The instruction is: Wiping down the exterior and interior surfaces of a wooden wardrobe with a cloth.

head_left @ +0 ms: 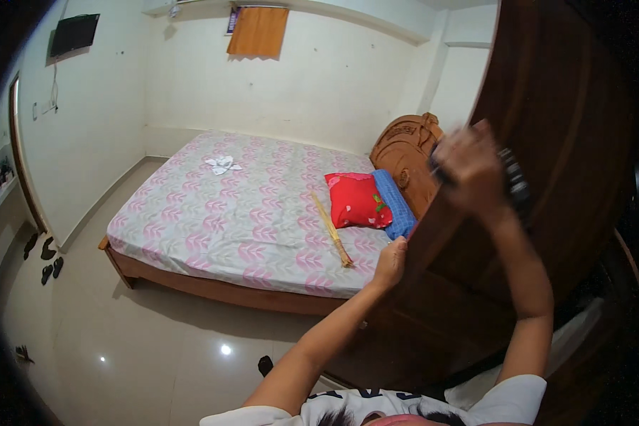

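My left hand (390, 263) is closed on the near edge of a tall dark brown wooden wardrobe door (547, 92), thumb up; its other fingers are partly hidden. Higher up and to the right, my right hand (473, 170) is raised against the same dark wood and smeared by motion. A dark, cloth-like thing with pale marks (515, 179) shows on both sides of that hand, which seems closed over it; its exact kind is blurred.
Left of the wardrobe stands a bed (213, 282) with a carved wooden headboard (407, 145). On it lie a red pillow (353, 201), a blue bolster (395, 204), a straw hand broom (331, 233) and a white cloth (222, 165). Slippers (52, 270) rest on the tiled floor.
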Available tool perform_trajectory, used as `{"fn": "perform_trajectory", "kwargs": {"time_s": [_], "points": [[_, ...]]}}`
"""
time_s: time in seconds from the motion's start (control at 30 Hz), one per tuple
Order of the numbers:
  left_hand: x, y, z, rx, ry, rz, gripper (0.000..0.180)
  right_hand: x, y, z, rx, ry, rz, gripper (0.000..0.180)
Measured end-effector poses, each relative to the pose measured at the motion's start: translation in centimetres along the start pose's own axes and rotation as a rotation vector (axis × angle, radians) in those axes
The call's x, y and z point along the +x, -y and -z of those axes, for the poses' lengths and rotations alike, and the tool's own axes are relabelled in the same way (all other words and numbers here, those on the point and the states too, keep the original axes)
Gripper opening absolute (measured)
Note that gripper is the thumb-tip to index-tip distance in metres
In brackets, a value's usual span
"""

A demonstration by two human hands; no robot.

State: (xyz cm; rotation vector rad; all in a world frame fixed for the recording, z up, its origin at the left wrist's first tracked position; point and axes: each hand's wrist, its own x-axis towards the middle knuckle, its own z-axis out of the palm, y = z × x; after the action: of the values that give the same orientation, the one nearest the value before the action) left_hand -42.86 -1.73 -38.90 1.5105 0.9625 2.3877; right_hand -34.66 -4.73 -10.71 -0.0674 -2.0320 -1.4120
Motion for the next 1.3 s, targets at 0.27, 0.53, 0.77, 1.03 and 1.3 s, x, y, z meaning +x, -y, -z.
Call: {"fn": "perform_trajectory", "kwargs": {"time_s": [0.27, 0.53, 0.77, 1.03, 1.3], "points": [[-0.2, 1.0, -0.2, -0.022, 0.024, 0.012, 0.046, -0.8, -2.4, 0.0, -0.021, -0.179, -0.330, 0.065], [0.2, 0.2, -1.4, -0.035, 0.036, 0.074, 0.044, -11.1, -4.0, 3.5, -0.111, 0.133, -0.229, 0.065], [0.5, 4.5, 0.3, 0.036, -0.055, 0.079, 0.052, -14.3, -12.2, 5.6, -0.515, -0.231, -0.933, 0.043], [0.5, 0.9, 0.8, 0.090, 0.097, 0.100, 0.063, -19.9, 3.8, 0.7, 0.029, 0.166, -0.290, 0.074], [0.8, 2.1, -0.2, 0.160, 0.102, 0.139, 0.065, -28.9, -4.6, 9.6, -0.286, 0.029, -0.954, 0.062]]}}
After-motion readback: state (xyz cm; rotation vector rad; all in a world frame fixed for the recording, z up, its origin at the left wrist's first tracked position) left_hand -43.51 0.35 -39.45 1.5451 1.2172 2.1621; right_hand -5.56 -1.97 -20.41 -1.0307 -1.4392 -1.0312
